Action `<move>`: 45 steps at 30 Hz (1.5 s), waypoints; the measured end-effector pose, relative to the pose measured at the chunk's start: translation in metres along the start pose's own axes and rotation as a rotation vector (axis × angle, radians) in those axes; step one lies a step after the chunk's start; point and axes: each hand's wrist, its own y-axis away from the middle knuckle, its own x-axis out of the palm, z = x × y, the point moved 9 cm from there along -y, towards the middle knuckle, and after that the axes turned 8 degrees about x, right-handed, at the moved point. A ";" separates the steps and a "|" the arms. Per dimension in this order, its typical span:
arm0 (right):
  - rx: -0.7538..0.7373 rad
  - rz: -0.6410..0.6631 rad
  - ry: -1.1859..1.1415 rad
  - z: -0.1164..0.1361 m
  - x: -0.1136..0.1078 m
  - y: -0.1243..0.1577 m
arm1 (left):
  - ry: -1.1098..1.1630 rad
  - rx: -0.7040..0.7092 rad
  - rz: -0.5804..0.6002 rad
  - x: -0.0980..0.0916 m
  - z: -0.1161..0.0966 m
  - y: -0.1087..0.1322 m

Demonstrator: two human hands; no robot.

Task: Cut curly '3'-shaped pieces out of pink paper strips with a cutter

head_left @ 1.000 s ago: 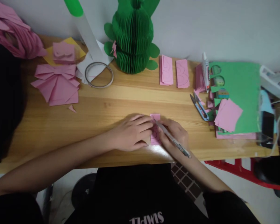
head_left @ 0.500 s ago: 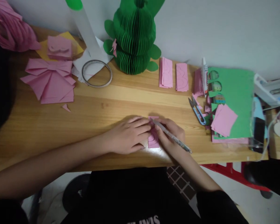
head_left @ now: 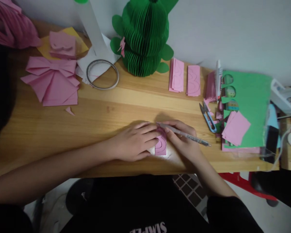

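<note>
A small pink paper piece [head_left: 161,149] with a curved line drawn on it lies near the table's front edge. My left hand [head_left: 138,141] rests flat on its left side, fingers stretched out and covering part of it. In my right hand [head_left: 182,138] is a slim grey pen [head_left: 191,137], gripped between thumb and fingers. The pen tip is by the paper's upper end, close to my left fingertips; whether it touches the paper I cannot tell. Behind, two stacks of pink paper, a left stack [head_left: 176,76] and a right stack [head_left: 193,81], carry similar drawn curves.
Blue thread snips [head_left: 208,119], a glue tube [head_left: 218,81] and a green sheet [head_left: 253,106] with pink papers [head_left: 236,128] lie to the right. At the back stands a green honeycomb paper figure [head_left: 145,38]. A tape roll [head_left: 117,79] and a folded pink bow [head_left: 54,81] are left.
The pen has tilted flatter, its back end swinging right and up, and my right hand has shifted slightly right. My left hand stays on the paper. The whole view has shifted a little.
</note>
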 end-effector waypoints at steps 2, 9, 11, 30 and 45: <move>0.002 0.003 -0.013 -0.001 0.000 -0.001 | 0.011 -0.002 0.006 0.000 0.000 0.000; 0.007 -0.013 -0.086 -0.009 -0.002 -0.003 | 0.046 -0.005 0.011 0.000 0.001 0.000; -0.009 -0.021 -0.074 -0.008 -0.002 -0.003 | 0.039 0.000 0.016 0.001 0.000 0.000; 0.031 -0.024 -0.109 -0.013 -0.002 -0.002 | 0.030 -0.003 0.039 0.003 0.001 0.000; -0.012 -0.019 -0.060 -0.003 -0.004 -0.002 | 0.059 -0.009 0.034 0.002 0.001 0.000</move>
